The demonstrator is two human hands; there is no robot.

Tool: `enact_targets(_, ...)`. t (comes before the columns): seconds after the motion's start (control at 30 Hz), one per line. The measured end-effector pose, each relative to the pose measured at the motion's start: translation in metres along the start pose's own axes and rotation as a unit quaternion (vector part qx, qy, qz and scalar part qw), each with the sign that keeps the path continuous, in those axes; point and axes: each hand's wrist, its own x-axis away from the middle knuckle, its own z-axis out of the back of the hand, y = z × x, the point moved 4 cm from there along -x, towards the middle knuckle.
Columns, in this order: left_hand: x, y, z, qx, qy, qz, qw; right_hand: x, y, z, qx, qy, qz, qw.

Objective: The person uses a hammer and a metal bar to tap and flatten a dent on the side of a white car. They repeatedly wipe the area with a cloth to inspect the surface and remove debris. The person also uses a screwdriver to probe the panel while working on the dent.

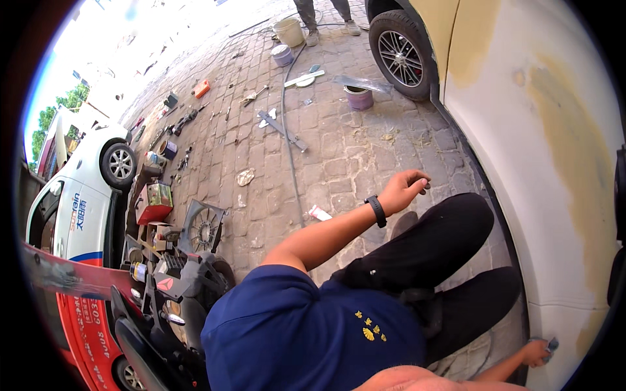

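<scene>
At the lower right, my right hand (pixel 536 352) grips a small dark grey piece of sandpaper (pixel 552 345), partly hidden by my fingers, against the lower part of a white vehicle's side panel (pixel 502 117). Tan filler patches (pixel 567 130) spread over that panel. My left hand (pixel 405 188), below a black watch (pixel 375 211), hangs in the air above my bent knee. Its fingers are loosely curled, the thumb apart from them, and it holds nothing that I can see.
Beyond my knees stand a purple tin (pixel 358 99), another tin (pixel 282 56) and a bucket (pixel 289 31). A grey hose (pixel 288 143) crosses the brick paving. Tools lie scattered farther left. A motorbike (pixel 163 313) and a white-and-red car (pixel 85 215) stand on my left; another person's legs (pixel 324 13) show ahead.
</scene>
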Motion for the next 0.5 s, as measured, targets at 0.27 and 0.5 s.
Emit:
enact_targets(0.27,0.054,-0.09,0.129,0.043,0.209,0.175,0.961,0.051,0.02,-0.048,-0.123,-0.385,0.178,0.897)
enact_targets(0.5,0.098,-0.117,0.181,0.056,0.298,0.215,0.928,-0.055,-0.083,-0.01,-0.555,-0.241,-0.041,0.795)
